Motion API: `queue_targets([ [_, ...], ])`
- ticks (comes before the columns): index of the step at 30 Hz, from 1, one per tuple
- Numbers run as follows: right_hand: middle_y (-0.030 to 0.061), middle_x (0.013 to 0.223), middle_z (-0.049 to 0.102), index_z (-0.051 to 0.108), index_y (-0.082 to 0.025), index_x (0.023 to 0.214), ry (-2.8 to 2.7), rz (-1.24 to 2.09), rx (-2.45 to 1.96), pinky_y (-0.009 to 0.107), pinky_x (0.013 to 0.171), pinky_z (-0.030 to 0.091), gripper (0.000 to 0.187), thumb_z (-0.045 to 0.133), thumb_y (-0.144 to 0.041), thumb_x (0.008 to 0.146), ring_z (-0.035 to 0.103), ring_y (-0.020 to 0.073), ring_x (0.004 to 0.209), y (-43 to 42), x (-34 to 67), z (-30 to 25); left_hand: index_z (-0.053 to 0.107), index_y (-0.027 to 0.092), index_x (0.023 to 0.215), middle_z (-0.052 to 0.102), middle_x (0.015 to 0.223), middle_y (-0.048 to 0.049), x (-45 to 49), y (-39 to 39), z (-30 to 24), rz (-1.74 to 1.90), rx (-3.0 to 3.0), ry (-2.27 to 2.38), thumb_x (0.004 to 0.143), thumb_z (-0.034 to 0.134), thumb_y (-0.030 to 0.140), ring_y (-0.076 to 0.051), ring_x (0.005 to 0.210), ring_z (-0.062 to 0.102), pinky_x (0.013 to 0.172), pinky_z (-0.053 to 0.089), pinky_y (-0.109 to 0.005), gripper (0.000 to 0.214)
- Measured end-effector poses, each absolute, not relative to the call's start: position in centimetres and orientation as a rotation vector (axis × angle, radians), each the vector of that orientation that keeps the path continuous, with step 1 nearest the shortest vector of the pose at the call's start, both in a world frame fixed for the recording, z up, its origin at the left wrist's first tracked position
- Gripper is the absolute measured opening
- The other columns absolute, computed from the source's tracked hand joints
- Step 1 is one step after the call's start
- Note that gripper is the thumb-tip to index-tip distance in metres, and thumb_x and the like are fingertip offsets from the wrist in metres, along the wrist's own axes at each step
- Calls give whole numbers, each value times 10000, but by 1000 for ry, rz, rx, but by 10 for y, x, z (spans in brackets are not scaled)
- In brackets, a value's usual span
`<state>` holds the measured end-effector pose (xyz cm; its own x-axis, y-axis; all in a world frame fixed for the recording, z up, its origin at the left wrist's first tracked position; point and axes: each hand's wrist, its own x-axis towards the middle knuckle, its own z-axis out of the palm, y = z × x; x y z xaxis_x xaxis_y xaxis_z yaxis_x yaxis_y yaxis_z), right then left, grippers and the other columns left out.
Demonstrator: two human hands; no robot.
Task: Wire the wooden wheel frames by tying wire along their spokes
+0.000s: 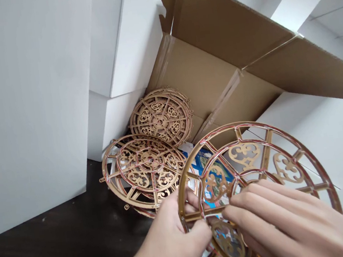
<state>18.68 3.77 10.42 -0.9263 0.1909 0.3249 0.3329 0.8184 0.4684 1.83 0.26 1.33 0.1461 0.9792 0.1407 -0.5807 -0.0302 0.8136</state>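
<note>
I hold a round laser-cut wooden wheel (257, 164) with scrollwork panels and a thin red wire along its rim, close in front of me. My left hand (173, 241) pinches its lower left rim between thumb and fingers. My right hand (283, 223) lies over the wheel's middle with its fingers pressed against the spokes. Behind it, two more stacks of similar wheels lean at the mouth of an open cardboard box: a near stack (145, 169) and a far stack (160, 117).
The cardboard box (225, 30) lies on its side with flaps open. White foam blocks (24, 100) stand to the left and behind. A dark wooden surface (63, 237) runs below. Something blue and printed (204, 157) shows through the wheel.
</note>
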Motion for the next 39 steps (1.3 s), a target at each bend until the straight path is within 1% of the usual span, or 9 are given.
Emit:
queue_targets([
  [4,-19,693,550,504,-206,832,-2805,-667,-375,275,643,380,225,375,-208,1016,489,133,619,38,182,106,504,174,764,504,666,60,20,3,12,1386,906,578,757,656,127,-90,612,453,606,402,-213,158],
  [7,-23,682,506,462,-210,819,-2794,-678,-397,284,592,330,169,420,-158,973,432,141,590,40,181,104,499,174,766,501,674,55,20,3,13,1377,902,592,763,629,149,-95,622,459,612,403,-223,132],
  [14,-27,688,489,456,-196,850,-2840,-665,-413,271,577,344,101,485,-128,918,438,127,588,37,186,107,492,173,787,523,687,51,20,3,11,1352,893,611,742,620,116,-93,625,460,617,395,-227,147],
  [19,-32,663,499,444,-209,815,-2850,-640,-400,263,552,355,144,471,-107,913,444,121,570,35,186,108,496,174,775,515,689,52,19,3,12,1360,913,604,755,619,128,-99,654,474,644,407,-226,132],
  [24,-5,662,546,527,-209,842,-2733,-637,-463,246,550,409,96,490,-218,931,516,124,584,33,190,101,509,179,779,535,690,48,18,3,15,1372,957,621,790,613,161,-105,638,495,653,436,-242,106],
  [28,24,685,587,576,-210,852,-2579,-637,-557,245,557,473,194,544,-386,928,590,149,634,31,197,88,521,179,783,548,683,39,18,2,13,1356,976,634,804,631,208,-117,624,516,636,450,-253,115],
  [31,33,707,613,595,-211,870,-2508,-612,-599,249,556,510,235,574,-442,908,629,163,658,30,200,82,513,183,797,543,701,44,17,3,10,1364,977,635,796,643,206,-112,618,514,634,453,-253,133],
  [35,33,740,648,594,-214,911,-2434,-531,-656,251,546,544,200,617,-411,885,671,178,672,28,201,78,507,179,814,546,713,38,18,4,6,1340,986,645,808,633,194,-113,642,525,644,459,-253,127],
  [39,16,778,672,541,-210,971,-2366,-404,-667,210,568,567,119,613,-238,880,691,145,663,26,199,73,503,173,841,554,729,24,20,4,3,1338,998,651,841,568,212,-116,647,522,639,459,-262,76],
])
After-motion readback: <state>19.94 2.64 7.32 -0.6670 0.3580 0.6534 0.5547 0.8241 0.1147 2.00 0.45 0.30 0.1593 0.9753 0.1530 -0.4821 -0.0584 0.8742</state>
